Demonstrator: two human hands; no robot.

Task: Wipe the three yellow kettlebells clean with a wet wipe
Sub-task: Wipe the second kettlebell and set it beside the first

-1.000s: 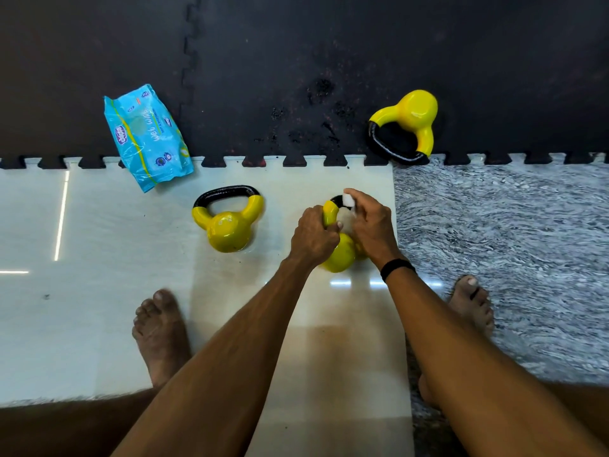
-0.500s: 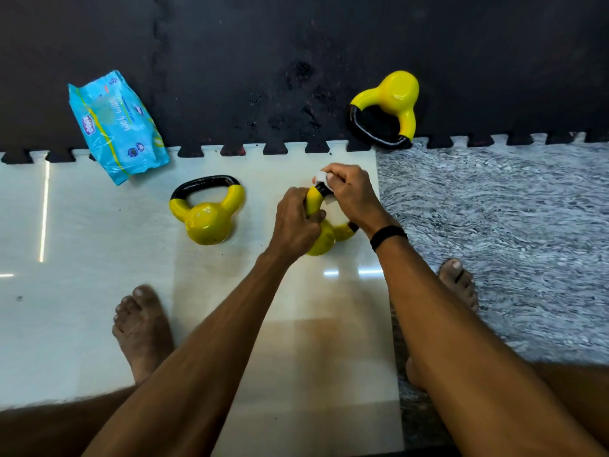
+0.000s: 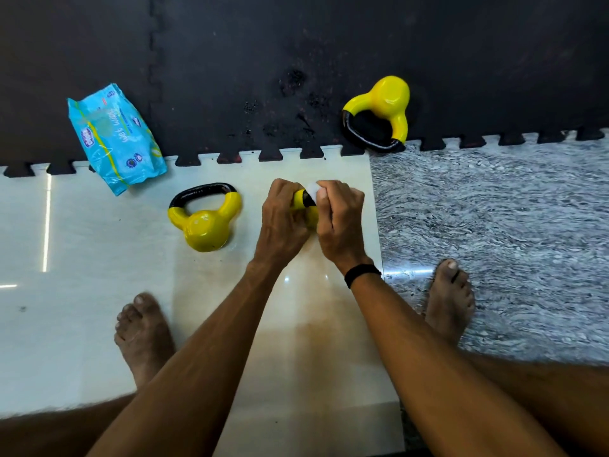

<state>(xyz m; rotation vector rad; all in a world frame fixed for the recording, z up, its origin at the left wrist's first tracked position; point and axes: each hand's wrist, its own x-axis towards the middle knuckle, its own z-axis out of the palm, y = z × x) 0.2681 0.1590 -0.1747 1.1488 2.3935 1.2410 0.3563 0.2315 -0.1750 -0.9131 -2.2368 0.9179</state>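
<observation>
Three yellow kettlebells with black handles are in view. One kettlebell rests on the white floor tile, left of my hands. Another kettlebell lies on its side on the black foam mat. The middle kettlebell is mostly hidden between my hands. My left hand grips its body. My right hand presses a white wet wipe against its handle.
A blue wet wipe pack lies at the mat's edge, far left. My bare feet rest on the floor, left foot on the white tile and right foot on the grey marbled floor.
The wipe in my right hand has moved up from the kettlebell's body to the top of its handle. My hands have closed in around the kettlebell, hiding more of it.
</observation>
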